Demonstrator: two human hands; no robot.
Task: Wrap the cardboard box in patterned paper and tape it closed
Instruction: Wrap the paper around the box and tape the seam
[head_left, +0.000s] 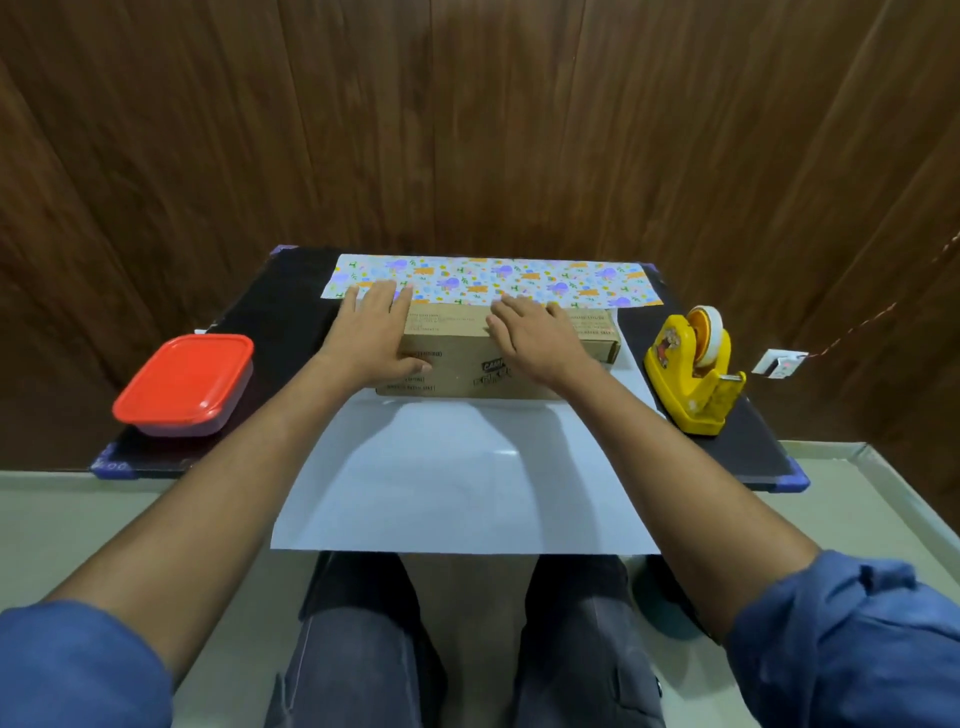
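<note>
One box (467, 358) lies on one sheet of paper (467, 483) on the black table (753, 441). The paper's near edge hangs over the table. Both hands, left (371, 332) and right (535, 338), lie flat on the box with straight fingers, hiding some print. One tape holder (693, 371) and one red tub (184, 384) sit off to the sides.

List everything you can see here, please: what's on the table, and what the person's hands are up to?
cardboard box: one, brown, lying on the paper mid-table
patterned paper: one sheet, white side up, printed far edge folded over behind the box
tape dispenser: one, yellow, right of the box
lidded container: one, red lid, left side of table
table: one, black top
wall: brown wood panels, behind
left hand: flat on the box's left end
right hand: flat on the box top
</note>
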